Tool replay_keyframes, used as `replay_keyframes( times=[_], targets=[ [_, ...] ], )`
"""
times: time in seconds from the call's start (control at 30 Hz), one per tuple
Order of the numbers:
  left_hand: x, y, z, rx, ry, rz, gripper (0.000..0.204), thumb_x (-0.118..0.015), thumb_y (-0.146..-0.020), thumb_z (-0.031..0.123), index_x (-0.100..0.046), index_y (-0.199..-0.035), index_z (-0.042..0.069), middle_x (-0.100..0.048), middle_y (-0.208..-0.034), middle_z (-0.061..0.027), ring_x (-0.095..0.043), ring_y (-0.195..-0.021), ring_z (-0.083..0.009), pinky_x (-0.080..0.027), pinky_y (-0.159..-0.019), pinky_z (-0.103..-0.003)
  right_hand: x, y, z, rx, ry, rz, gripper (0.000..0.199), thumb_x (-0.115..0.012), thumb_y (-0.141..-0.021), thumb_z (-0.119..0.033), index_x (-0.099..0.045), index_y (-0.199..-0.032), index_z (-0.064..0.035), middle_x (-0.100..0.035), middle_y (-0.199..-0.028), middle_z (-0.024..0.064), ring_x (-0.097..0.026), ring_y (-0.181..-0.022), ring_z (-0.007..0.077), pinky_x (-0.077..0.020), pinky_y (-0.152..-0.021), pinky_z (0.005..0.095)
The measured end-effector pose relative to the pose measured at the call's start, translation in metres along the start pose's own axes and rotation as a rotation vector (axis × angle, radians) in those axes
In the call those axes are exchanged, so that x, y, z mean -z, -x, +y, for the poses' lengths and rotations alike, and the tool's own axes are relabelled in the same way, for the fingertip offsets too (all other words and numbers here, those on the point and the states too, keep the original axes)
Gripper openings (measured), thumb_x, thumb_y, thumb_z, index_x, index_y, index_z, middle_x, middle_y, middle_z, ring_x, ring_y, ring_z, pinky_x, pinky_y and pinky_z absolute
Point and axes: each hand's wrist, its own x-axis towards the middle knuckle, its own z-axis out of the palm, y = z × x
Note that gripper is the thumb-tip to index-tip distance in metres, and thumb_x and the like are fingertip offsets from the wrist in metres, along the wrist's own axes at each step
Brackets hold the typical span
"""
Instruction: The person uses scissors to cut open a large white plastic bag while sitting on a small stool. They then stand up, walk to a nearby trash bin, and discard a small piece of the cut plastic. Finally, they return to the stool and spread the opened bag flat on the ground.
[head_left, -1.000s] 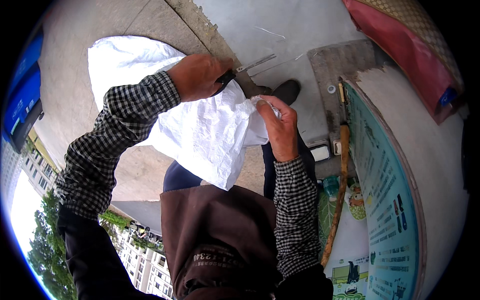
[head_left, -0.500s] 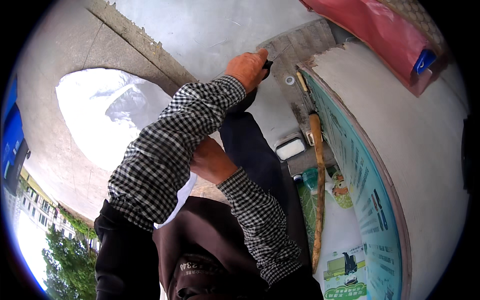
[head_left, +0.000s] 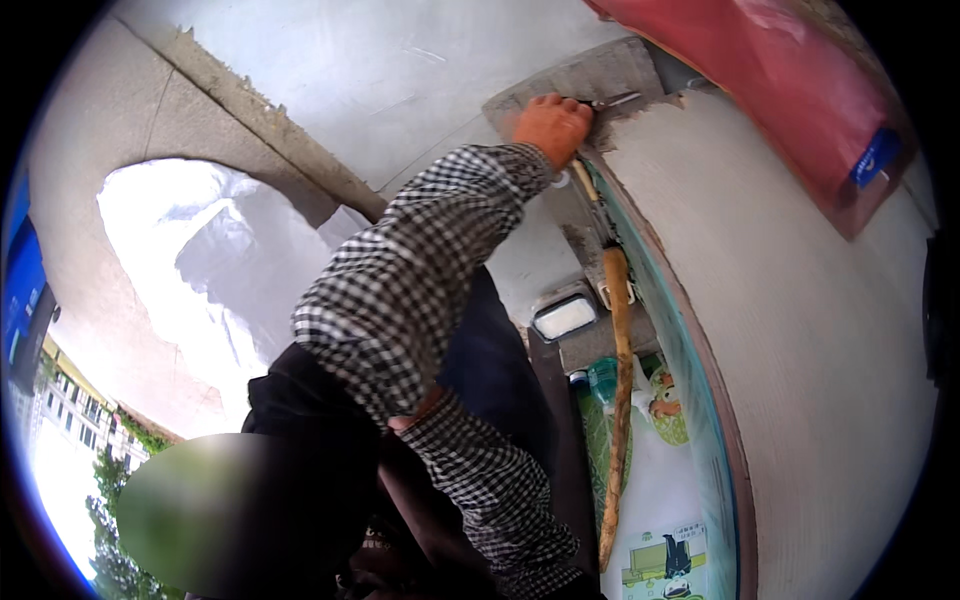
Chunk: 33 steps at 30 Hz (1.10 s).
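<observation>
Bright daylight, blown-out glare lower left, bent fisheye rim, perhaps slight blur.

Outdoor work site at a building exterior, probably a plastering or repair job. Indicators: a pale grey concrete pavement [head_left: 330, 70] with a rough raised seam; a patch of grey wet mortar [head_left: 590, 80] against a curved off-white rendered wall [head_left: 800, 330]; a long wooden tool handle [head_left: 618, 400] leaning there; a white woven plastic sack [head_left: 200, 280] on the ground.
</observation>
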Motion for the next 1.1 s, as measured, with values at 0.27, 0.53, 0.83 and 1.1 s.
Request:
replay_keyframes(
  times=[0.27, 0.53, 0.83, 1.1],
  targets=[
    [0.099, 0.037, 0.013, 0.058, 0.148, -0.290, 0.026, -0.060, -0.083, 0.010, -0.061, -0.108, 0.003, -0.064, -0.108, -0.0162, -0.066, -0.096, -0.0333, -0.055, -0.079, -0.044, 0.041, -0.017, -0.002, -0.065, 0.185, -0.073, 0.044, -0.053, -0.098, -0.029, -0.048, -0.132, -0.0010, -0.051, -0.136, 0.0192, -0.050, -0.124, 0.0329, -0.0400, -0.101, 0.0431],
    [0.325, 0.293, -0.067, 0.369, 0.578, 0.608, 0.021, -0.061, -0.090, 0.001, -0.059, -0.110, -0.002, -0.064, -0.094, -0.0128, -0.067, -0.083, -0.0222, -0.055, -0.074, -0.031, 0.052, -0.052, -0.047, -0.252, -0.006, 0.340, 0.024, -0.052, -0.100, -0.019, -0.059, -0.104, 0.0034, -0.064, -0.088, 0.0160, -0.060, -0.078, 0.0228, -0.0465, -0.074, 0.0333],
    [0.297, 0.616, -0.058, 1.140, 0.488, 0.138, 0.025, -0.068, -0.085, 0.020, -0.063, -0.100, 0.001, -0.065, -0.095, -0.0176, -0.065, -0.084, -0.0296, -0.053, -0.076, -0.038, 0.003, -0.038, -0.074, -0.226, -0.345, 0.392, 0.035, -0.056, -0.099, -0.021, -0.055, -0.123, 0.0047, -0.063, -0.112, 0.0102, -0.060, -0.099, 0.0176, -0.0464, -0.089, 0.0296],
    [0.193, 0.606, 0.044, 1.237, 0.829, 0.539, 0.068, -0.076, -0.077, 0.025, -0.045, -0.133, 0.001, -0.055, -0.124, -0.0221, -0.054, -0.115, -0.0366, -0.046, -0.097, -0.041, -0.062, -0.037, -0.234, -0.210, -0.601, 0.152, 0.043, -0.062, -0.093, -0.009, -0.050, -0.134, 0.0016, -0.058, -0.127, 0.0086, -0.057, -0.114, 0.0219, -0.0446, -0.097, 0.0351]
  ],
)
